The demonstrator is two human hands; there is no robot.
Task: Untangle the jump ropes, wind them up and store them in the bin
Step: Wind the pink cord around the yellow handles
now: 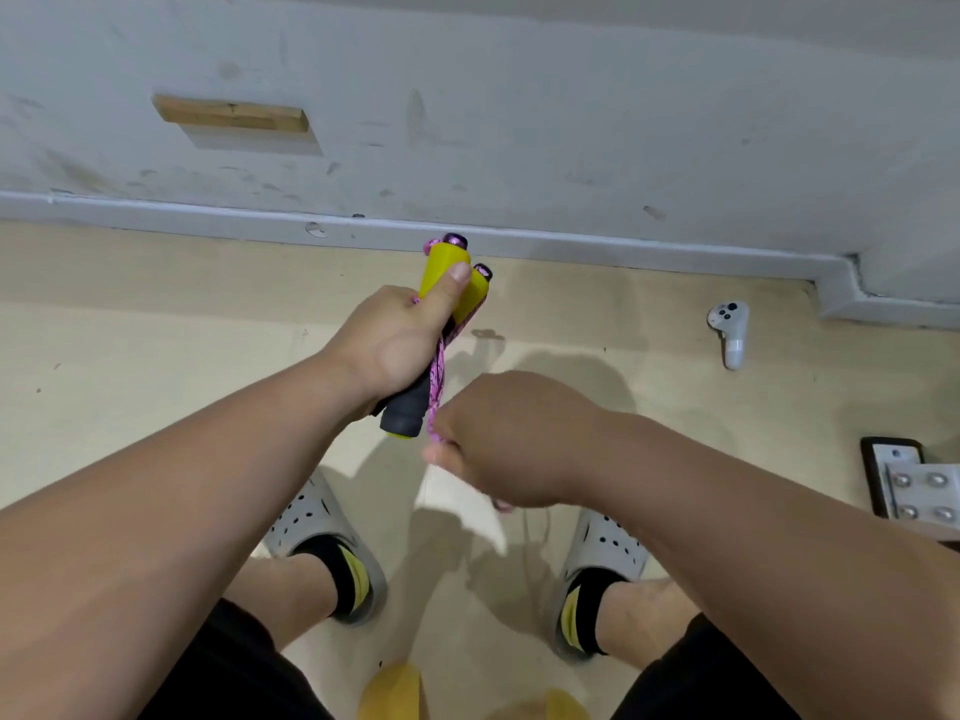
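My left hand (400, 340) grips two yellow and black jump rope handles (441, 272) held side by side, with my thumb pressed on the yellow end. Pink braided rope (439, 371) runs down along the handles between my hands. My right hand (498, 439) is curled into a fist just below the black handle end (402, 415) and holds the pink rope. A bit of pink rope shows under that fist. No bin is in view.
I stand on a beige floor (156, 314) facing a grey wall with a skirting board (623, 246). A white controller (730, 330) lies on the floor to the right. A dark-framed object with metal studs (914, 485) sits at the right edge. Blurred yellow shapes (395, 691) show at the bottom.
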